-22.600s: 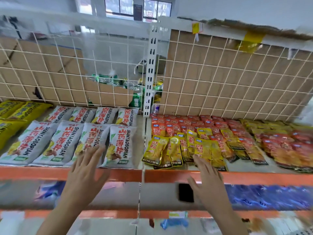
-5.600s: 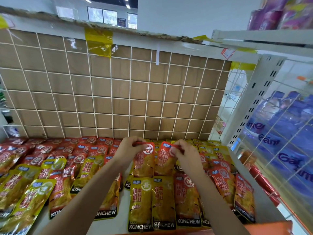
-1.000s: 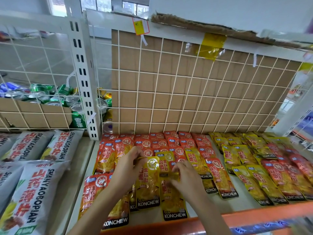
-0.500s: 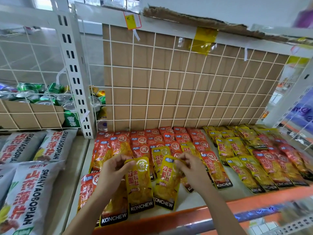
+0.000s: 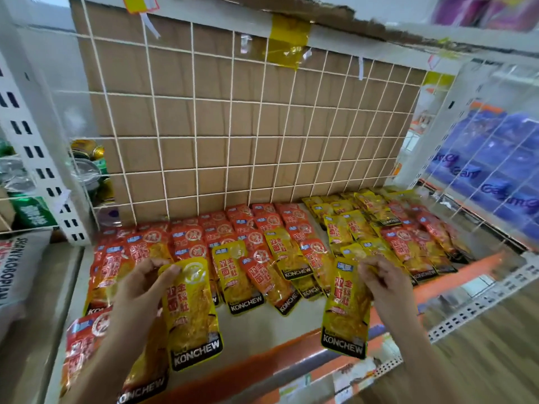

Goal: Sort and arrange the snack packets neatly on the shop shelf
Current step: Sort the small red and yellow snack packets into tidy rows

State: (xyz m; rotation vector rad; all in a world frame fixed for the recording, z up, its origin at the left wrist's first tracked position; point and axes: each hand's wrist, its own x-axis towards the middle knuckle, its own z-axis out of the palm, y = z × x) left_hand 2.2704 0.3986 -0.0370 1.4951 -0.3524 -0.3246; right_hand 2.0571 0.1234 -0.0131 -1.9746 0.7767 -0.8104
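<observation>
at the far left, in the next bay, lay a white shanyaobopian bag (image 5: 17, 266), with drink cans (image 5: 87, 158) behind the wire grid (image 5: 233, 126). near the shelf's front left corner the left hand (image 5: 140, 290) had its grip pinched on the top edge of a yellow konchew packet (image 5: 192, 313), thumb and fingers curled on it. the packet hung lengthways, label end toward the orange front edge (image 5: 262, 363), above red konchew packets (image 5: 189, 240) that covered the left and middle of the shelf (image 5: 291, 322). a few yellow ones lay mixed among those reds. right of a bare patch by the front edge, the right hand (image 5: 385, 284) pinched a second yellow packet (image 5: 347, 310) by its top in the same way, its lower end hanging past the front edge. the yellow stack (image 5: 344, 225) sat toward the back right corner, just beyond the right grip, so the right hand was nearer. i judged that both held packets belonged there, long axes running back to front. blue packs (image 5: 495, 170) showed behind mesh at the right.
</observation>
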